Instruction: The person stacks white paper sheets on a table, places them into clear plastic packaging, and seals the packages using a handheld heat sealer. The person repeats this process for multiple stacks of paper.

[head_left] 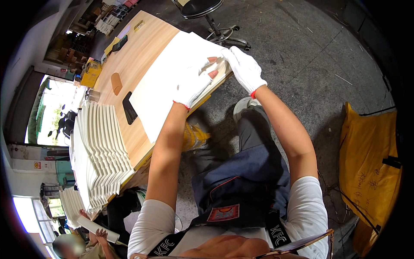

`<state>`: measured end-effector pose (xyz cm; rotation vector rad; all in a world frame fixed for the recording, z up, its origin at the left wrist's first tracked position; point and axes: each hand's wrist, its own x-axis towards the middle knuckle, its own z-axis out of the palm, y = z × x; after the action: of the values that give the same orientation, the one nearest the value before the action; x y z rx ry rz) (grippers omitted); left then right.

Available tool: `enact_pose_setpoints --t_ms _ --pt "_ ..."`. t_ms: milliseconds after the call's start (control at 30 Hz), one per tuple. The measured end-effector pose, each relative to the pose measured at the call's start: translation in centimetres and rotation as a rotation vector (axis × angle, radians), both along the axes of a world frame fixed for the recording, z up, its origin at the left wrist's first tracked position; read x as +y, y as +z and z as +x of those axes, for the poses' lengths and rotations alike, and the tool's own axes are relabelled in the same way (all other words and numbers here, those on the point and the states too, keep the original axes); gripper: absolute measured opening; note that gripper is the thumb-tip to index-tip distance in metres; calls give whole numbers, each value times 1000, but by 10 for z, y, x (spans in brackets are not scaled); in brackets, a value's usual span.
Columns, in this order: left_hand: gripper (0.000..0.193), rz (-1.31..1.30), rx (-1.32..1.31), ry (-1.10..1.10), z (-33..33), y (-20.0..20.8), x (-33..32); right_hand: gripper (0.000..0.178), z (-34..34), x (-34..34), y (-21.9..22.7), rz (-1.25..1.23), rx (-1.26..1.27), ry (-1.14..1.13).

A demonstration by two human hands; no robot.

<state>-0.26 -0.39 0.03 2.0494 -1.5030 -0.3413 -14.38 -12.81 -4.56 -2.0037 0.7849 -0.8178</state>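
A stack of large white sheets (161, 82) lies on the wooden table (148, 28), reaching its near right edge. My left hand (196, 84), in a white knitted glove with bare fingertips showing, rests on the sheets near that edge, thumb and fingers apart. At the stack's right corner is my right hand (246, 69), also gloved in white with a red cuff. Its fingers are bent over the sheets' edge and appear to pinch it; the thumb is hidden. Between the two hands the sheet edges look slightly lifted and curled.
Thick folded white stacks (101, 151) stand on the table's left part. A black tray-like object (129, 108), a brown oval piece (116, 83) and a calculator (120, 43) lie beyond. A stool (209, 19) stands behind, a yellow sack (366, 159) right. Another person (97, 239) holds a white roll lower left.
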Motion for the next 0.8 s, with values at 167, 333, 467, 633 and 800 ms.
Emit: enact_pose_setpoints --t_ms 167,333,467,633,800 --pt "34 -107 24 -61 0 -6 1 49 3 0 0 -27 43 12" --pt "34 31 8 -28 -8 3 0 49 3 -3 -6 -26 12 3" --pt "37 22 22 -21 -5 0 0 48 2 -1 -5 -34 12 18" --pt "35 45 -17 9 -7 1 -1 49 1 -2 -4 -26 15 14" --pt "32 -38 78 22 -9 1 1 49 1 -2 -4 2 10 18"
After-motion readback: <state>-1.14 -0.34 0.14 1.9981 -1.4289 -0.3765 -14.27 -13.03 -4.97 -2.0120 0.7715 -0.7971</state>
